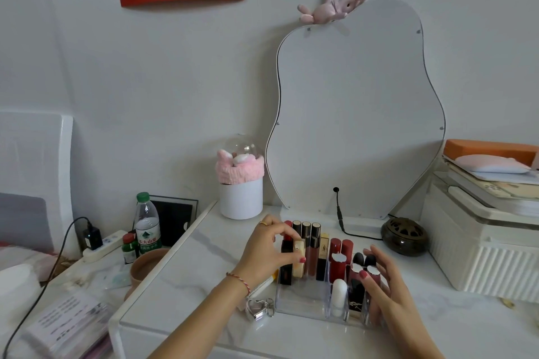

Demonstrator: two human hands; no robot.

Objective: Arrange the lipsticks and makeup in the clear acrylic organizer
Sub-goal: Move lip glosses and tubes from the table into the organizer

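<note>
Task looked near done: most lipsticks [338, 253] stood upright in clear acrylic organizer [300, 304] on white tabletop [204, 265], caps up, long axes vertical. Left hand [264, 253] pinched cream-gold case [299, 259] at organizer's left rear section, case upright, apparently being seated. Right hand [385, 283] lay relaxed, fingers straight against organizer's right side, steadying it. Front left tray section seemed unfilled; keychain [258, 310] outside.

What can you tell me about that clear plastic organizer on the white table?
The clear acrylic organizer sits on the white marble-look table before the mirror. Transparent walls divide it into narrow slots, where lipsticks and gloss tubes stand upright. The right hand rests against its right side; the left hand holds a cream-coloured case at its left.
</note>
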